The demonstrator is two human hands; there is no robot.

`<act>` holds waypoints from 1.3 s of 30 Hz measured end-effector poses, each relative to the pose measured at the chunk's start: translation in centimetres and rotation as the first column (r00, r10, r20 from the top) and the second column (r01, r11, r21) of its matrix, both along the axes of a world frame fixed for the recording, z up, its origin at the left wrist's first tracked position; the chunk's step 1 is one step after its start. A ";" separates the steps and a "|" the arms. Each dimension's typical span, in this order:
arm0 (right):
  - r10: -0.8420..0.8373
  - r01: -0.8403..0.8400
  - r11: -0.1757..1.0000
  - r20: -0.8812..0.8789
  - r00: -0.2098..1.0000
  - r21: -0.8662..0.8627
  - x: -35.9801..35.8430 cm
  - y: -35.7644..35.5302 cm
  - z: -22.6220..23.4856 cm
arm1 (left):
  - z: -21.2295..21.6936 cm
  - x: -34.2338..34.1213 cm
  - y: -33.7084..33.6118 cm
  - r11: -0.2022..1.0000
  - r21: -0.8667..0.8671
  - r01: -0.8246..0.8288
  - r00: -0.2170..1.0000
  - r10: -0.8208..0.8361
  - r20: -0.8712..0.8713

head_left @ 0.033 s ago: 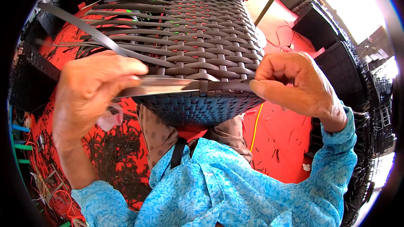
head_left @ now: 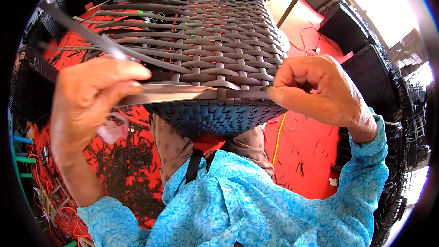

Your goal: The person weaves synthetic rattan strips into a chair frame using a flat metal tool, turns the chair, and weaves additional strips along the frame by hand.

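One strip (head_left: 178, 93) between both grips (head_left: 89, 93)

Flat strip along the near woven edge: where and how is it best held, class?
Probably pinch the flat strip by its left stretch, from the left, as the left grip does: it looks thin and free there, but passes under a crossing strand farther right.

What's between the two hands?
In the head view: a shiny flat strip from the left hand, a dark crossing strand, then a dark flat piece reaching the right hand.
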State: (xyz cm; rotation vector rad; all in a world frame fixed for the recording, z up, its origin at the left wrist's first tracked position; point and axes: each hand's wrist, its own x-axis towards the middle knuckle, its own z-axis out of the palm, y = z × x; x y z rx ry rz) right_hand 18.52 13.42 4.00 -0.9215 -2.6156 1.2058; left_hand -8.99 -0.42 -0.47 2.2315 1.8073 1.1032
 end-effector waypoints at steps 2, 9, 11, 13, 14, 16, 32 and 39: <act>0.045 -0.043 0.999 -0.049 0.998 0.027 -0.3 0.4 -0.3 | 1.1 -1.4 -1.9 0.994 -0.072 -0.083 0.995 0.087 0.051; 0.314 -0.228 0.832 -0.090 0.945 0.506 -1.3 0.9 -1.3 | -1.7 -4.5 -4.9 0.966 0.224 0.127 0.567 -0.256 0.783; 0.390 -0.226 0.716 -0.111 0.914 0.660 -1.5 0.7 -1.7 | -4.0 -2.8 -4.6 0.974 0.220 -0.048 0.470 -0.172 0.866; 0.365 -0.230 0.667 -0.042 0.930 0.709 -1.0 0.1 -1.7 | -5.4 -0.3 -4.3 0.969 0.242 -0.055 0.378 -0.204 0.903; 0.375 -0.222 0.650 -0.053 0.925 0.727 -0.9 -0.1 -1.8 | -5.7 0.7 -3.9 0.972 0.228 -0.059 0.371 -0.191 0.909; 0.397 -0.212 0.674 -0.104 0.912 0.708 -0.9 -0.1 -2.0 | -6.0 2.8 -2.9 0.974 0.228 0.001 0.390 -0.210 0.896; 0.413 -0.190 0.780 -0.261 0.873 0.597 -1.3 1.3 -1.9 | -3.6 9.3 1.0 0.908 0.184 -0.377 0.903 0.317 0.290; 0.213 -0.036 0.965 -0.691 0.690 0.261 -0.7 2.3 -0.3 | -4.2 5.9 0.5 0.784 0.391 -0.481 0.690 0.064 0.721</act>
